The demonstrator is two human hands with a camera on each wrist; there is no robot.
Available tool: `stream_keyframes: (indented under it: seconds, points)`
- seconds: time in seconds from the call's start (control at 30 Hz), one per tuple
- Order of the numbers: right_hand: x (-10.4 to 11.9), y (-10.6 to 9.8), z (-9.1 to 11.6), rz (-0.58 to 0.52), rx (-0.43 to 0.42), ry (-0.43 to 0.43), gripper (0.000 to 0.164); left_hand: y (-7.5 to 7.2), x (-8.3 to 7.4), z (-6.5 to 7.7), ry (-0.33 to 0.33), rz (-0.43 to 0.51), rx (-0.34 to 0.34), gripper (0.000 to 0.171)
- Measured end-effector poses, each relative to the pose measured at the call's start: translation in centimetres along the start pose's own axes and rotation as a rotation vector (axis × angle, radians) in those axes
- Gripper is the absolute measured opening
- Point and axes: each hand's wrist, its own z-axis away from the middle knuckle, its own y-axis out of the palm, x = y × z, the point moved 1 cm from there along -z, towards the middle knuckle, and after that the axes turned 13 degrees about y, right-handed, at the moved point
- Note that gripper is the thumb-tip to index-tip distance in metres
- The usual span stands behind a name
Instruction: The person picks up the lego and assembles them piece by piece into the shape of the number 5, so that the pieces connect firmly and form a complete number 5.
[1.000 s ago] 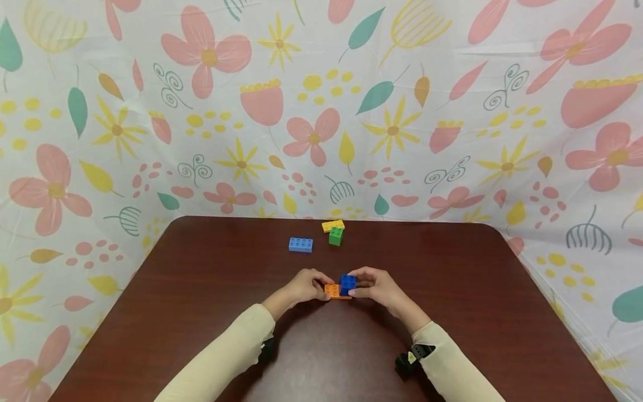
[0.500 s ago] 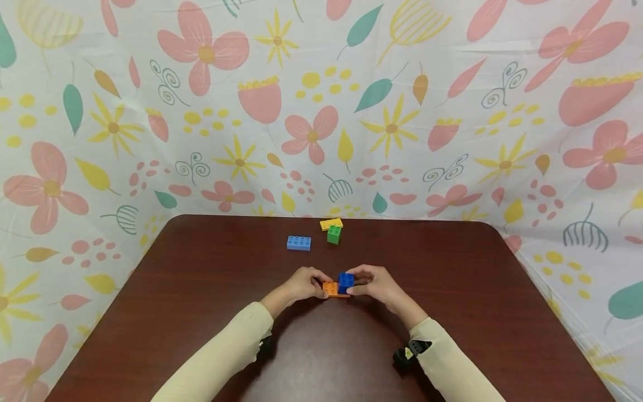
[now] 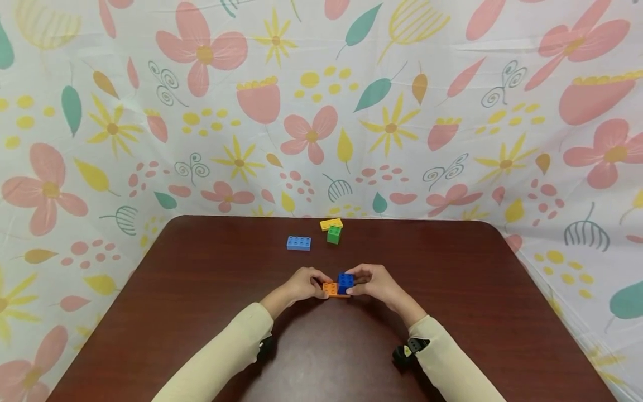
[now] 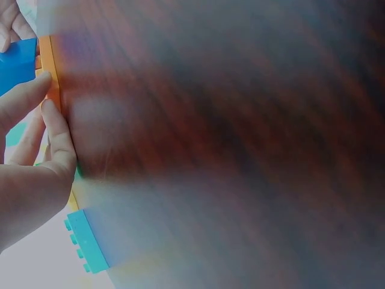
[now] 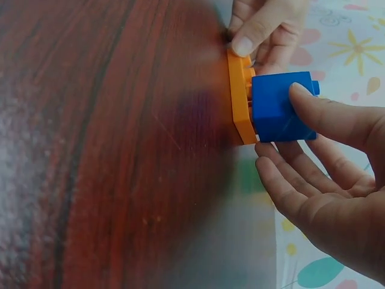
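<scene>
A flat orange building brick (image 3: 330, 288) lies on the table, its left end pinched between thumb and fingers of my left hand (image 3: 303, 284). Over its right end stands a dark blue building brick (image 3: 345, 283), which my right hand (image 3: 374, 285) grips from the right. In the right wrist view, the thumb lies along one face of the blue brick (image 5: 280, 107), and a thin gap shows between it and the orange brick (image 5: 239, 99). From the left wrist view, the left fingertips touch the orange brick's side (image 4: 53, 66).
Farther back on the brown table (image 3: 226, 245) lie a light blue brick (image 3: 298, 243), a green brick (image 3: 334, 234) and a flat yellow brick (image 3: 331, 224). A flowered cloth (image 3: 311, 84) hangs behind the table's far edge.
Both hands keep their hold on the two bricks. The head view has shifted slightly; otherwise little differs.
</scene>
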Motion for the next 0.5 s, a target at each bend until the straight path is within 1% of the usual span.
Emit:
stream_keyframes:
  seconds: [0.2, 0.4, 0.5]
  points:
    - [0.1, 0.0, -0.3, 0.047, 0.001, -0.041, 0.035, -0.1, -0.1, 0.1, 0.007, 0.003, -0.002, 0.033]
    - [-1.9, -0.1, -2.5, 0.065, -0.018, -0.062, 0.035, -0.2, -0.2, 0.1, 0.004, 0.003, 0.002, 0.033]
    - [-2.5, 0.0, -3.0, 0.084, -0.027, -0.073, 0.035, -0.1, 0.0, 0.1, 0.002, 0.005, 0.007, 0.033]
